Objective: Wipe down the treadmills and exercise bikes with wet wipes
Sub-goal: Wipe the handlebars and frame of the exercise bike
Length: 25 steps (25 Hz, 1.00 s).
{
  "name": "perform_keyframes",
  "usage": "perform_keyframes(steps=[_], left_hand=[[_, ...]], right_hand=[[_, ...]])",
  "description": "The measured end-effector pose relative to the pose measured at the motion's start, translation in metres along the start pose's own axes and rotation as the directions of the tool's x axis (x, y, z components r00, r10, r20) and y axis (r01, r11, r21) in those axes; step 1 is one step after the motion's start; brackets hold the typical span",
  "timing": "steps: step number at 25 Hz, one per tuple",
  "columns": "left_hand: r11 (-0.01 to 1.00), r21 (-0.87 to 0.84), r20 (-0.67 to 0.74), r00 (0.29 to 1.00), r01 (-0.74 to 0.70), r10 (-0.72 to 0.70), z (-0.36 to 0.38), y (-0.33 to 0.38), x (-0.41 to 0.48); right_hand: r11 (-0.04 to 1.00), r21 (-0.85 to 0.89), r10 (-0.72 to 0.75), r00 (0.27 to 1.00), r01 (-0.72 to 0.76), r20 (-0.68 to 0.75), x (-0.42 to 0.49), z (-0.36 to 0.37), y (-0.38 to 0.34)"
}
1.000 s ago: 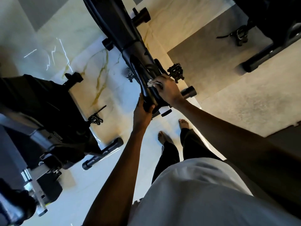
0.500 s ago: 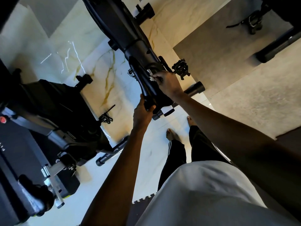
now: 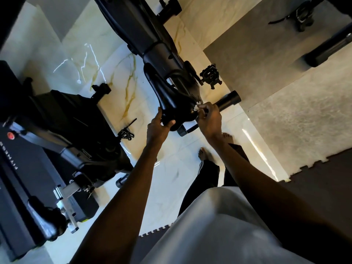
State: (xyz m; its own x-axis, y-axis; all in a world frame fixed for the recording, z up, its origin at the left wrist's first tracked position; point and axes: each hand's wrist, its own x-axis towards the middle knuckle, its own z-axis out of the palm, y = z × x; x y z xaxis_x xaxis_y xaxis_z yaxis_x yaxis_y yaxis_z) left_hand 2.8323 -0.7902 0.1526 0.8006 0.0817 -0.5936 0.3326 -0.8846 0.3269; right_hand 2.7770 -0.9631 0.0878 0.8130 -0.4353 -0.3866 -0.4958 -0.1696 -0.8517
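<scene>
A black exercise bike (image 3: 152, 40) stands in front of me, its black saddle (image 3: 171, 100) pointing toward me. My left hand (image 3: 158, 128) grips the rear end of the saddle from the left. My right hand (image 3: 209, 119) pinches a small crumpled white wet wipe (image 3: 196, 107) against the saddle's right rear side. The bike's right pedal (image 3: 210, 76) sticks out beside the saddle, and a black stabiliser bar end (image 3: 228, 100) lies just behind my right hand.
A second black exercise bike (image 3: 62, 115) stands at the left with its console (image 3: 17, 168) near the frame edge. Part of a third machine (image 3: 323, 48) sits on a grey mat at the top right. My bare feet stand on glossy marble floor (image 3: 106, 73); dark interlocking mats (image 3: 314, 168) border it.
My right hand has slid with the wipe from the top of the saddle down to its right rear side. My left hand has kept its hold on the saddle's rear.
</scene>
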Motion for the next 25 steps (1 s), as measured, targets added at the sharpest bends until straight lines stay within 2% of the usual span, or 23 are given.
perform_keyframes(steps=[4,6,9,10,13,14,17,18,20,22,25], left_hand=[[0.998,0.057,0.027,0.999,-0.031,0.030,-0.006,-0.006,0.006],[0.998,0.047,0.029,0.999,-0.046,0.044,-0.007,-0.008,0.007],[0.998,0.016,0.024,0.998,-0.055,0.054,-0.005,-0.017,0.011],[0.998,0.016,0.023,0.998,-0.054,0.053,-0.005,-0.019,0.011],[0.997,0.004,0.030,0.997,-0.076,0.076,-0.008,-0.019,0.014],[0.995,-0.007,0.033,0.995,-0.096,0.096,-0.011,-0.020,0.014],[0.989,-0.040,0.058,0.988,-0.142,0.144,-0.017,-0.026,0.019],[0.988,-0.041,0.074,0.985,-0.151,0.154,-0.019,-0.028,0.021],[0.986,-0.037,0.099,0.981,-0.166,0.168,-0.022,-0.031,0.026],[0.979,-0.068,0.100,0.975,-0.191,0.197,-0.024,-0.037,0.033],[0.966,-0.114,0.085,0.967,-0.231,0.241,-0.022,-0.045,0.039]], right_hand=[[0.988,0.011,-0.153,0.988,0.153,-0.009,-0.014,0.001,0.004],[0.981,-0.030,-0.189,0.981,0.191,0.051,-0.020,0.002,0.007],[0.920,-0.108,-0.354,0.917,0.377,0.185,-0.022,0.006,0.016],[0.905,-0.113,-0.385,0.903,0.410,0.189,-0.020,0.006,0.019],[0.952,-0.118,-0.277,0.959,0.282,0.056,-0.022,0.010,0.014],[0.954,-0.127,-0.265,0.962,0.271,0.058,-0.027,0.016,0.010],[0.910,-0.136,-0.369,0.915,0.391,0.162,-0.048,0.033,0.003],[0.920,-0.122,-0.356,0.925,0.372,0.135,-0.051,0.033,0.004],[0.973,-0.048,-0.224,0.975,0.224,-0.003,-0.055,0.035,0.008],[0.994,0.035,-0.098,0.986,0.104,-0.133,-0.064,0.050,0.007],[0.994,0.097,-0.031,0.965,0.058,-0.260,-0.079,0.084,-0.006]])
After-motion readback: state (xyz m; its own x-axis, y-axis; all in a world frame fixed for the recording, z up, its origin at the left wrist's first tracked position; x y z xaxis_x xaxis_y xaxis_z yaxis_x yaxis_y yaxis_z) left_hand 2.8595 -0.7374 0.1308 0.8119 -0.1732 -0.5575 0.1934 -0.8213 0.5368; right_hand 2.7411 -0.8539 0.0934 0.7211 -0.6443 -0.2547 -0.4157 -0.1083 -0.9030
